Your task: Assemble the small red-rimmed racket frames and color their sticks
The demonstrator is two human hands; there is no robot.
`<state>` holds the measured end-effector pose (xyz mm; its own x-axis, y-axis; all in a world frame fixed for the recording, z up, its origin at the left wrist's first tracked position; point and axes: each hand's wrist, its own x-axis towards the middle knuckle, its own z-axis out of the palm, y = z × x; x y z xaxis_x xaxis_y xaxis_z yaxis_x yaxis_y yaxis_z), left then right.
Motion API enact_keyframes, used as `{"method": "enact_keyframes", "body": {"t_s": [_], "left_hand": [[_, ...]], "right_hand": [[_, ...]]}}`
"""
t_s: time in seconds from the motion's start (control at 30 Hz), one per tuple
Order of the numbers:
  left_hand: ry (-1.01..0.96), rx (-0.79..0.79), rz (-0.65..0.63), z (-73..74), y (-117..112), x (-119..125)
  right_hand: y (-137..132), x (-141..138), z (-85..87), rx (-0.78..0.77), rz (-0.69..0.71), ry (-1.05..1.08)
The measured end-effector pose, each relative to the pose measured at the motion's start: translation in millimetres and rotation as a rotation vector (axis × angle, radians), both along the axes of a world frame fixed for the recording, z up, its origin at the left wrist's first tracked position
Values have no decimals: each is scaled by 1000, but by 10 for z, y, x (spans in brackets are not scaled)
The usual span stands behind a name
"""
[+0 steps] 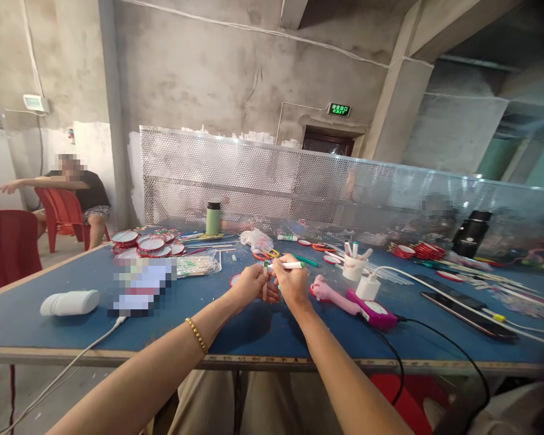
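Over the middle of the blue table [172,329], my two hands meet. My left hand [248,285] pinches a narrow, pale flat stick [265,291] that stands roughly upright between the fingers. Closed around a white marker with green ends [294,265], my right hand [292,283] holds it nearly level, its left end at the top of the stick. Fingers hide part of the stick, and the contact of marker and stick is too small to tell. A red-rimmed disc [234,280] lies just left of my left hand.
Right of my hands lie a pink tool [333,294], a magenta box [372,310] with a black cable, a marker cup [353,267] and a dark phone [469,315]. Leftward are a white bottle [70,302] and red-rimmed discs [152,244]. Someone [88,192] sits at far left.
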<state>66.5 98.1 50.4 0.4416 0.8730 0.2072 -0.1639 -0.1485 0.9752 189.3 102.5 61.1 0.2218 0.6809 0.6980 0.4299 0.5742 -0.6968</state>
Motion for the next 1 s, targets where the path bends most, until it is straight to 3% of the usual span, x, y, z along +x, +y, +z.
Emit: {"method": "enact_keyframes", "body": {"t_s": [1.0], "left_hand": [[-11, -4, -1, -50, 63, 7]], "right_hand": [[7, 3, -15, 10, 20, -59]]}}
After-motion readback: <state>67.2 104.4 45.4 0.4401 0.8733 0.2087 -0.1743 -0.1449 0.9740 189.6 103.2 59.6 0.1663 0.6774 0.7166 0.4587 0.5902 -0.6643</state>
